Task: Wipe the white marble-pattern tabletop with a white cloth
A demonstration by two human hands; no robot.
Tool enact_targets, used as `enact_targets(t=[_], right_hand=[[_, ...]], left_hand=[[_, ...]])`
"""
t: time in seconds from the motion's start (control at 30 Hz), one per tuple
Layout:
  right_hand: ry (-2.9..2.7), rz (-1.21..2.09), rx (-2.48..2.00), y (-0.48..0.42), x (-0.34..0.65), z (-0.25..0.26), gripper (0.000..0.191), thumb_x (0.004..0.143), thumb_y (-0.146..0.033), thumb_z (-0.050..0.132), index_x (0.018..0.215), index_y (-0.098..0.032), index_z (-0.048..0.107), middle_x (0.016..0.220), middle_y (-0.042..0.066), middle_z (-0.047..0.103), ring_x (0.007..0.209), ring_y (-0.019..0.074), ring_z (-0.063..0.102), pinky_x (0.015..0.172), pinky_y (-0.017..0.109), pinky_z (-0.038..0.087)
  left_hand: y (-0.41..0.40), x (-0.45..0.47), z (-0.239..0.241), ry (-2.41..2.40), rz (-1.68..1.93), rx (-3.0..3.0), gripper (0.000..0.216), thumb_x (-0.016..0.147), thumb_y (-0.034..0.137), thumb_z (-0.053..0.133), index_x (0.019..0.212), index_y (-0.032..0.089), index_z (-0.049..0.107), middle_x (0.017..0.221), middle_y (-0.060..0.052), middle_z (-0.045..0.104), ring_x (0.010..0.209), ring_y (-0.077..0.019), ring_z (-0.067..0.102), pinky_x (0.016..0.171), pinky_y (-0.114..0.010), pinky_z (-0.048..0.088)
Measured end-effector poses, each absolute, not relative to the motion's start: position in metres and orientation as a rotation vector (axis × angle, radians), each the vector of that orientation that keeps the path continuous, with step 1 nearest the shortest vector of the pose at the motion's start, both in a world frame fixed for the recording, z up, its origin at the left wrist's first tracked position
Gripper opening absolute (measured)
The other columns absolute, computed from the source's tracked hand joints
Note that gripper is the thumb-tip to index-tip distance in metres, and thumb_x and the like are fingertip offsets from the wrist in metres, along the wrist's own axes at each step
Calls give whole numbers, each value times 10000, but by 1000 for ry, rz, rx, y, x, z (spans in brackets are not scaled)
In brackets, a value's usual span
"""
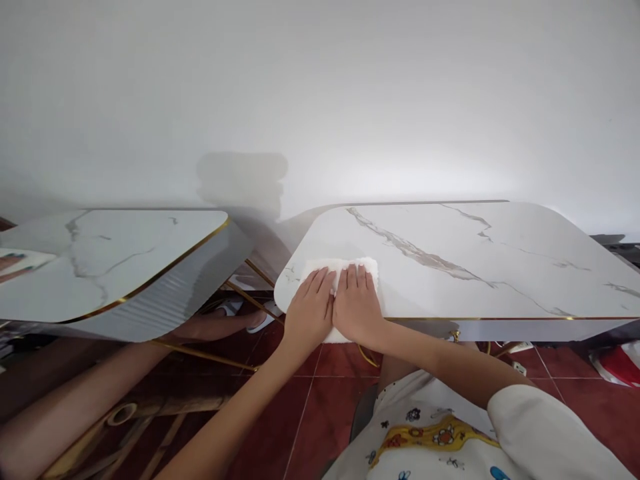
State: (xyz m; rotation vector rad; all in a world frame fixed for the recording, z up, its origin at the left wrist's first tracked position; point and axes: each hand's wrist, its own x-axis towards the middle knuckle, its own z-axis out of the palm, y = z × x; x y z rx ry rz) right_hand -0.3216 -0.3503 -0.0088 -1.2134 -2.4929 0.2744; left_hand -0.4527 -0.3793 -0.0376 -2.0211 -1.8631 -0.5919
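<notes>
A fluffy white cloth (371, 267) lies at the left end of a white marble-patterned table (505, 267), with part of it hanging over the front edge. On top of it, my left hand (310, 305) rests flat, its fingers stretched forward. Close beside it is my right hand (357, 303), also flat on the cloth with straight fingers. The hands touch along their inner sides. Much of the cloth is hidden beneath them.
A second marble-patterned table (135, 260) with a gold edge stands to the left, across a gap. A person's hand (9, 262) and bare legs (100, 393) show there. Behind both tables rises a pale wall (320, 100). A bamboo frame (165, 407) sits on the red tiled floor (320, 413).
</notes>
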Motion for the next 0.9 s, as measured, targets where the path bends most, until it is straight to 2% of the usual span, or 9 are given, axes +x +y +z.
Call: enact_targets(t=[0.23, 0.47, 0.63, 0.77, 0.9], right_hand=[[-2496, 216, -1158, -354, -296, -13, 547, 984, -203, 368, 1473, 44, 380, 1547, 256, 353, 1452, 380, 301, 1174, 504, 262], [-2526, 63, -1165, -336, -254, -21, 516, 971, -201, 351, 1430, 11, 455, 1504, 238, 440, 1411, 377, 378, 1135, 518, 311], [-2628, -18, -1139, -292, -255, -15, 493, 963, -185, 337, 1392, 14, 475, 1463, 231, 487, 1362, 362, 417, 1114, 475, 322], [-2649, -31, -1140, -235, -270, -8, 405, 963, -177, 334, 1266, -18, 550, 1329, 222, 570, 1243, 332, 485, 1046, 433, 362], [-2623, -13, -1198, -171, -290, -8, 341, 963, -147, 337, 1211, -64, 555, 1266, 206, 594, 1187, 310, 504, 996, 421, 386]], left_hand=[[-391, -416, -44, -1889, -578, -1834, 461, 946, 203, 306, 1309, 58, 550, 1375, -201, 577, 1310, -332, 508, 1084, -487, 429], [-369, -378, -36, -1898, -523, -1967, 423, 916, 170, 368, 1285, 103, 563, 1341, -171, 606, 1282, -296, 532, 1086, -453, 420], [-325, -381, -22, -1917, -441, -2075, 343, 907, 173, 411, 1187, 102, 595, 1265, -171, 626, 1229, -290, 550, 1058, -427, 433], [-269, -395, -14, -1888, -466, -2122, 237, 885, 133, 407, 993, 149, 617, 1060, -143, 660, 1073, -276, 591, 960, -421, 478], [-204, -414, -10, -1944, -519, -2164, 242, 873, 107, 393, 945, 153, 619, 1033, -139, 663, 1042, -269, 603, 940, -399, 486]])
